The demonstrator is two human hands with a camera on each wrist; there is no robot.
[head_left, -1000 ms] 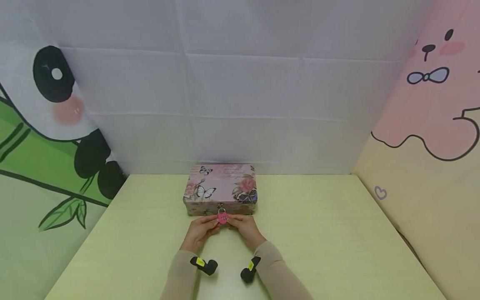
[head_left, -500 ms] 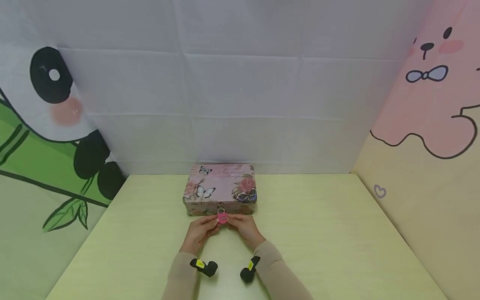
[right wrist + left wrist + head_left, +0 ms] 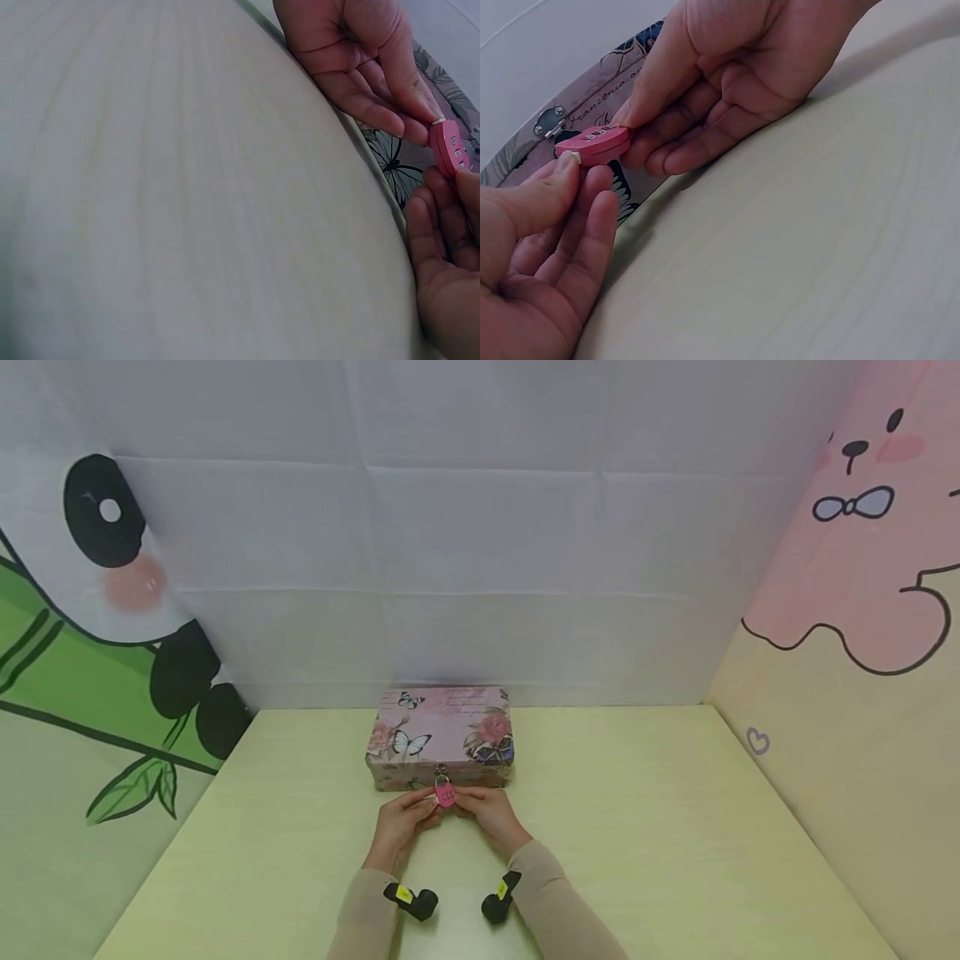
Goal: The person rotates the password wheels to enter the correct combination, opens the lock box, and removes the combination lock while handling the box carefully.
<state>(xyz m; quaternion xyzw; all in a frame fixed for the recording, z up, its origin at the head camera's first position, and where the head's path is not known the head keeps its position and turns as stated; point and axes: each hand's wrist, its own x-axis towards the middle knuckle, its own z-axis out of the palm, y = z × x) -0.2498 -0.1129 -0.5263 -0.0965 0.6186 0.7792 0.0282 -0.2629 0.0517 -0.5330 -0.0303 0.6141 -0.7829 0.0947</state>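
A pink combination padlock (image 3: 445, 796) hangs by its shackle at the metal clasp (image 3: 550, 122) on the front of a flowered, butterfly-printed box (image 3: 442, 727). My left hand (image 3: 401, 828) pinches the padlock's left side between thumb and fingers. A small whitish tab (image 3: 575, 156) shows right at the left thumb tip. From the other side my right hand (image 3: 493, 818) pinches the padlock, its thumb beside the number dials (image 3: 457, 152). Dials face up toward the head camera; the digits are too small to read. The box lid is down.
The box stands at the back of a pale wooden table (image 3: 637, 827), close to a white cloth backdrop (image 3: 480, 552). Printed side panels with a panda (image 3: 105, 602) and a pink bear (image 3: 855, 560) border the table left and right.
My left wrist has edged very slightly right. Both hands keep their pinch on the padlock, and the box stays where it was.
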